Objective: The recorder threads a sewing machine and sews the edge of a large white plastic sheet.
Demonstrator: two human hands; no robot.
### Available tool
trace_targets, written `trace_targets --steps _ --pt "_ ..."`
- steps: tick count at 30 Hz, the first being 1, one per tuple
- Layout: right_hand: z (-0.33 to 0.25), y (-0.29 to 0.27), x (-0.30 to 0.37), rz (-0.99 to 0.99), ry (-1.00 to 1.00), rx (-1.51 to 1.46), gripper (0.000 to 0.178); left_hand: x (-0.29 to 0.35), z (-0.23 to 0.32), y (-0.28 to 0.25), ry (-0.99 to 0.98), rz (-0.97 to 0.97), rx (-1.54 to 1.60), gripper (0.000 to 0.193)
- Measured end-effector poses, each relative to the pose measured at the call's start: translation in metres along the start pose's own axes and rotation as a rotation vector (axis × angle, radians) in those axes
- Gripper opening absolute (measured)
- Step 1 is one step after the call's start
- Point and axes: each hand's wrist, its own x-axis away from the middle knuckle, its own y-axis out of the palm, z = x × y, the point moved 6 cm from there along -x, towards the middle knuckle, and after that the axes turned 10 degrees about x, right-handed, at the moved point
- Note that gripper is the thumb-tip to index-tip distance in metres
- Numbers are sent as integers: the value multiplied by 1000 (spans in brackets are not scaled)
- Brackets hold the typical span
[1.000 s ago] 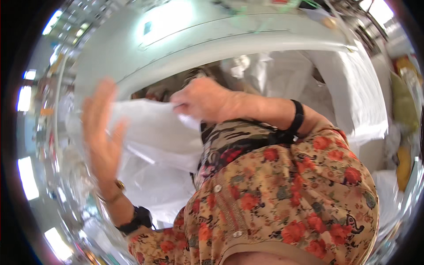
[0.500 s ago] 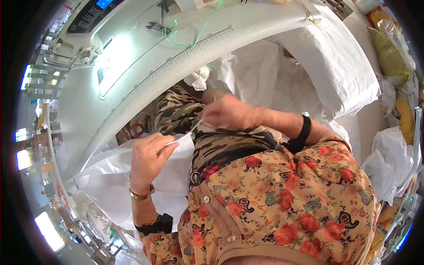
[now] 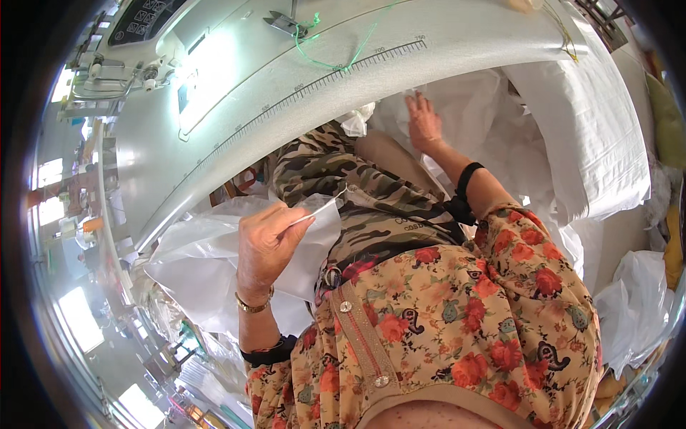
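Clock set on the person's view, 12 straight ahead. I note the left hand point(image 3: 267, 243) between 8 and 9: thumb and fingers pinch one edge of a white sheet point(image 3: 204, 244), which spreads behind and below that hand on the same side. The pinched corner juts past the thumb toward the centre, a fine pale thread point(image 3: 349, 189) near its tip; I cannot make out how the two join. Fingers on the underside of the pinch are hidden, as is much of the sheet behind the wrist.

Right hand point(image 3: 425, 127) between 1 and 2: fingers extended, grip not closed, over white material point(image 3: 468, 107) beyond the table edge. Fingertips are blurred against pale ground; contact cannot be told.

Pale table point(image 3: 386, 58) arcs from 9 through 12 to 2, a ruled scale along its near edge; marks toward 10 are faint. Glare at 10 to 11 washes out part of its surface. Dark control panel point(image 3: 146, 20) at 10 to 11, top cut off. Cutter point(image 3: 284, 24) between 11 and 12, upper end out of frame, beside green thread point(image 3: 348, 67).

White sheeting point(image 3: 593, 143) hangs at 2 to 3. Table hides the far part of the camouflage trousers point(image 3: 321, 168). Clutter along the left rim is too small to identify.
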Motion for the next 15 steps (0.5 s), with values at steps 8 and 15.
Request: trace_targets --steps 8,15 --pt "105 -96 48 -55 217 -948 25 19 -6 -15 92 90 69 12" --pt "141 -219 111 187 193 -1459 26 28 -3 -23 269 81 294 12"
